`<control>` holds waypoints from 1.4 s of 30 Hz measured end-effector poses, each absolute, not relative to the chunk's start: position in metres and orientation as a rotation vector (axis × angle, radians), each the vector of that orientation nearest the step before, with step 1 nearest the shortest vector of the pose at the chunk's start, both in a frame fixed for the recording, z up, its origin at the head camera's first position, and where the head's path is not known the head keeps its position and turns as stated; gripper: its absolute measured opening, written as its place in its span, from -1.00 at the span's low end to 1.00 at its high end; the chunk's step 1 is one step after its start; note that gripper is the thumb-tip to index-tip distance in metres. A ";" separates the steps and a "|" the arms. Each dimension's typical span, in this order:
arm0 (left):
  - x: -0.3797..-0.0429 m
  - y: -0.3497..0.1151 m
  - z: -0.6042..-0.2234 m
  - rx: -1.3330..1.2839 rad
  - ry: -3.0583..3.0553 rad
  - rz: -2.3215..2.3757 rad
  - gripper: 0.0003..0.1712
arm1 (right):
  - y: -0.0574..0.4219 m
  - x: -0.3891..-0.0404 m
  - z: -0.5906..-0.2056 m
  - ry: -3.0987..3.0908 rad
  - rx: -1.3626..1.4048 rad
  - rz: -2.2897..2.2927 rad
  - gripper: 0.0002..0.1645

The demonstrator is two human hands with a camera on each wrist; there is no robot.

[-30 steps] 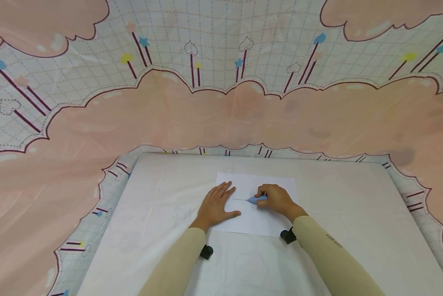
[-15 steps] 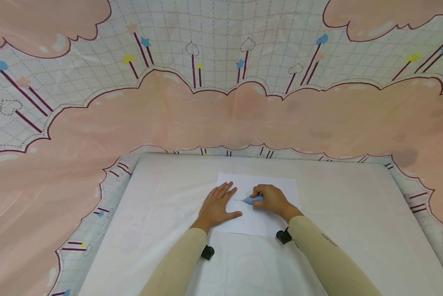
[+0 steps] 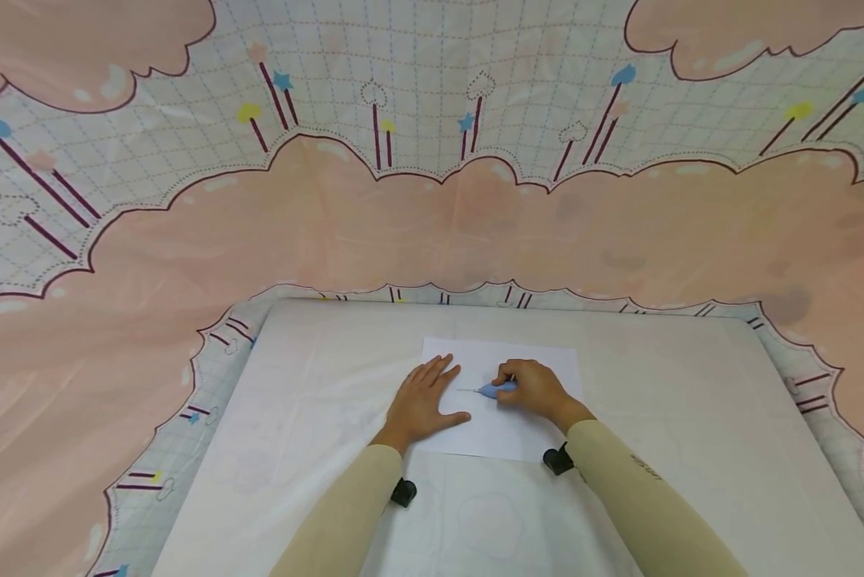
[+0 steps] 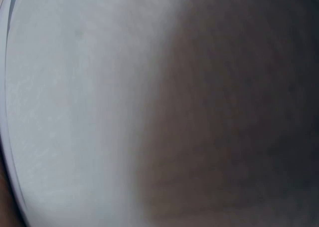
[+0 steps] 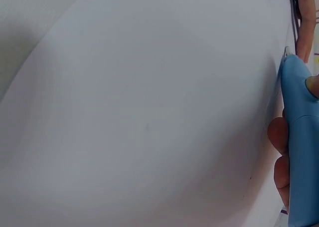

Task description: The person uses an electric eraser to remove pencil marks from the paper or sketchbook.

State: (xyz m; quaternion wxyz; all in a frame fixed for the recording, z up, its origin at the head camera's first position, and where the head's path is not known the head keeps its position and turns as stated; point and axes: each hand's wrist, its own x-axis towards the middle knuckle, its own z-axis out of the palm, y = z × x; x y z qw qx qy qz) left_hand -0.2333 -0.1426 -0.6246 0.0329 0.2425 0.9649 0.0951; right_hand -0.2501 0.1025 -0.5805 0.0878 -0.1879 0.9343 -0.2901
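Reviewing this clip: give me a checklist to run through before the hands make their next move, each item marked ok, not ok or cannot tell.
1. Paper steadied: ok; the left hand lies spread on the paper.
2. Tool held: ok; the right hand is curled round the blue tool.
3. Tip aimed at the line: ok; the tip points toward the thin line in the head view.
4. Left hand clear of the tip: ok; a gap shows between them.
5. Tip pressing on the paper: cannot tell.
6. Left wrist view usable: not ok; mostly blurred.
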 end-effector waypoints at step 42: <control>-0.236 -0.140 -0.623 0.726 2.976 0.294 0.09 | 0.104 -0.254 -0.580 2.772 -0.557 -0.862 -0.87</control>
